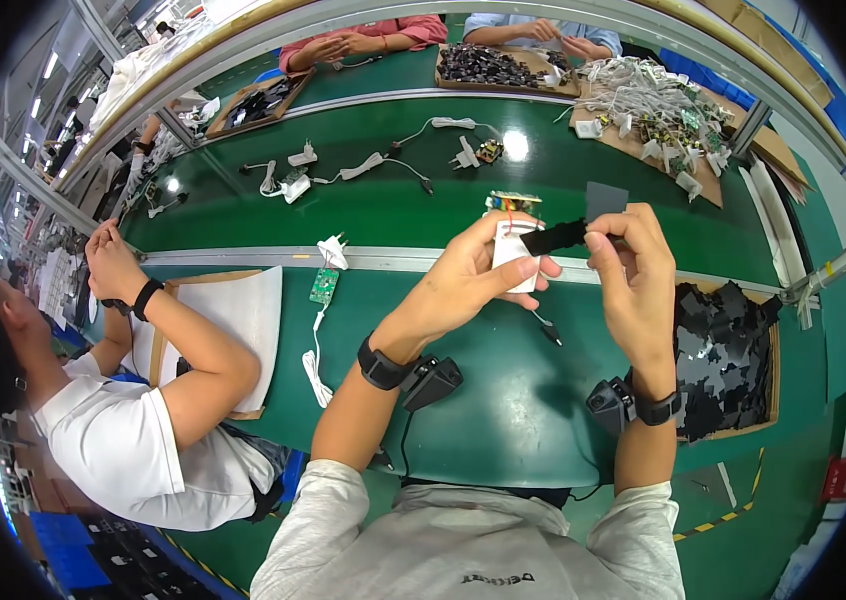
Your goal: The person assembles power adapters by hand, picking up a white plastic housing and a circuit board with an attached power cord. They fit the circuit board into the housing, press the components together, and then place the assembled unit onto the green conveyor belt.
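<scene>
Fingers (515, 271) of the left hand (458, 285) clamp a white casing (513, 250), a circuit board (515, 204) at its far end, above the green table (488, 400). Fingers of the right hand (640, 275) pinch a black strip (555, 238) reaching left to the casing; a dark grey sheet (606, 199) shows just beyond them. To the right, a box (775, 372) holds black pieces (718, 385).

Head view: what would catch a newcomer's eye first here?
Probably the centre: the left hand holds a white plastic casing while the right hand pinches a black strip reaching to it. Next, the big tangle of white cables at upper right, then the ragged black pieces heaped in a shallow box at right.
</scene>
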The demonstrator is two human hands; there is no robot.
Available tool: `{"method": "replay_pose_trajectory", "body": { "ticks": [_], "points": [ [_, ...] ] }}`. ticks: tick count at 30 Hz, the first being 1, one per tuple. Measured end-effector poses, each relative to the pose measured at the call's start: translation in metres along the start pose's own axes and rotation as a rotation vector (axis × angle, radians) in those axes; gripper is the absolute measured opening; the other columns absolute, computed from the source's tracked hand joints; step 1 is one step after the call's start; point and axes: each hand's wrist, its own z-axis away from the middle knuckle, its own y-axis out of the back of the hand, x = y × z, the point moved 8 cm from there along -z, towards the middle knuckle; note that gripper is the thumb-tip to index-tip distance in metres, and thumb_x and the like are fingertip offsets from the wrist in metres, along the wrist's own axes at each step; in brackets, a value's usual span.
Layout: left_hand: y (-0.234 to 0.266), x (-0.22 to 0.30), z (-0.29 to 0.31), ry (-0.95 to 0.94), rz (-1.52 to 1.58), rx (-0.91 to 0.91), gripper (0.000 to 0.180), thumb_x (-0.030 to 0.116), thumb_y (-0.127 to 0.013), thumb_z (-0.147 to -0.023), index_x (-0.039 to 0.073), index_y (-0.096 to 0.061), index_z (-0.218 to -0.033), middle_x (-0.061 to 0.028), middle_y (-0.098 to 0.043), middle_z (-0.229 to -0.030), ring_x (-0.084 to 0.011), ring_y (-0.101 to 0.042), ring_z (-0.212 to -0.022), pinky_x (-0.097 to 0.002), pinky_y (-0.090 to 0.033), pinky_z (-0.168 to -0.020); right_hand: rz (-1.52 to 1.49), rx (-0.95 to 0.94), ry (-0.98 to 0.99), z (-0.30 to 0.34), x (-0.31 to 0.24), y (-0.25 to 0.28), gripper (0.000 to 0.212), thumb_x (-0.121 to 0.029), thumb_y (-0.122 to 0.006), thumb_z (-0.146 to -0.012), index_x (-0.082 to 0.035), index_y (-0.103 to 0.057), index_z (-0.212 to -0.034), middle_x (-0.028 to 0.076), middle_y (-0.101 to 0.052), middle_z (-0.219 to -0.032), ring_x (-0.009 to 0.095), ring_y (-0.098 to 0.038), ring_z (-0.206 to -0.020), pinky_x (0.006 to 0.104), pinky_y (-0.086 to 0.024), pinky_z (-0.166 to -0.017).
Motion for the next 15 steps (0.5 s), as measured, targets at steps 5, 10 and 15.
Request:
{"method": "replay_pose_trajectory", "body": {
  "ticks": [5, 10, 15],
  "points": [
    [0.001, -0.018, 0.001, 0.131, 0.083, -0.067, 0.043, 0.031, -0.047, -0.098, 0.002, -0.04, -0.13, -0.015, -0.059, -0.112, -0.022, -0.063, -0.1, -0.0335, -0.055, -0.081, 0.211, -0.039, 0.155, 0.004, -0.021, 0.005, 0.007, 0.006, -0.058, -0.082, 0.002, -0.054, -0.086, 0.01, -0.046, -0.083, 0.023, -0.054, -0.073, 0.0298, -0.045, -0.062],
    [-0.014, -0.022, 0.0, 0.188, -0.02, -0.101, 0.033, 0.021, -0.044, -0.1, 0.003, -0.042, -0.129, -0.0115, -0.059, -0.109, -0.0187, -0.063, -0.092, -0.0308, -0.056, -0.076, 0.467, -0.076, 0.265, 0.012, -0.027, -0.011, 0.013, 0.008, -0.059, -0.077, 0.002, -0.054, -0.087, 0.015, -0.048, -0.086, 0.033, -0.053, -0.072, 0.0357, -0.045, -0.061],
    [-0.018, -0.021, -0.001, 0.11, -0.142, -0.091, 0.03, 0.017, -0.044, -0.1, 0.003, -0.044, -0.126, -0.012, -0.059, -0.108, -0.0183, -0.063, -0.088, -0.0309, -0.056, -0.074, 0.518, -0.094, 0.267, 0.014, -0.027, -0.023, 0.013, 0.008, -0.058, -0.078, 0.001, -0.056, -0.089, 0.014, -0.051, -0.089, 0.033, -0.055, -0.074, 0.0366, -0.045, -0.062]
  ]
}}
